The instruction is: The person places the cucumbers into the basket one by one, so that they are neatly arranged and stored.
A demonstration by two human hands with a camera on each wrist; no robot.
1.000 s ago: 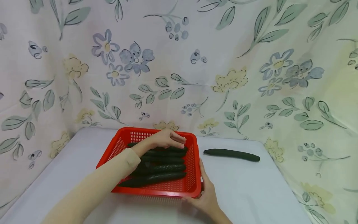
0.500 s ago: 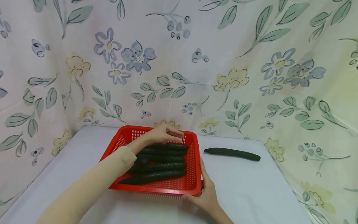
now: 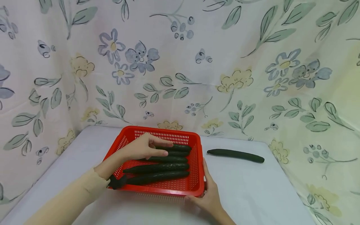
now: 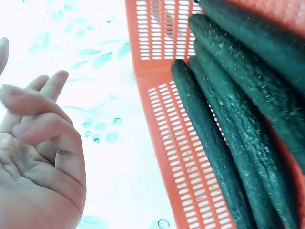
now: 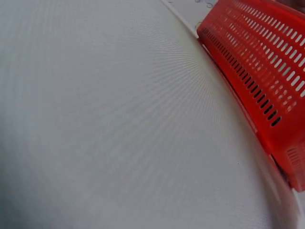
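Note:
Several dark green cucumbers [image 3: 157,168] lie side by side in a red plastic basket [image 3: 200,150] with slotted walls. My left hand [image 3: 144,147] hovers over the basket, its fingers loosely bent and holding nothing. In the left wrist view the same hand [image 4: 43,162] appears apart from the cucumbers [image 4: 243,133]. With the thumb at the front and the fingers along the side wall, my right hand [image 3: 209,195] holds the basket's near right corner. The right wrist view shows a slotted wall of the basket [image 5: 257,52], while that hand is mostly out of sight.
A single cucumber [image 3: 235,155] lies on the white tabletop [image 3: 242,187] to the right of the basket. Behind the table hangs a floral cloth [image 3: 180,62]. A dark wrist-worn device [image 3: 116,182] sits below the left wrist.
My left hand has moved left and slightly down, uncovering more of the far cucumbers. The right hand keeps its hold on the basket corner, and the lone cucumber stays put.

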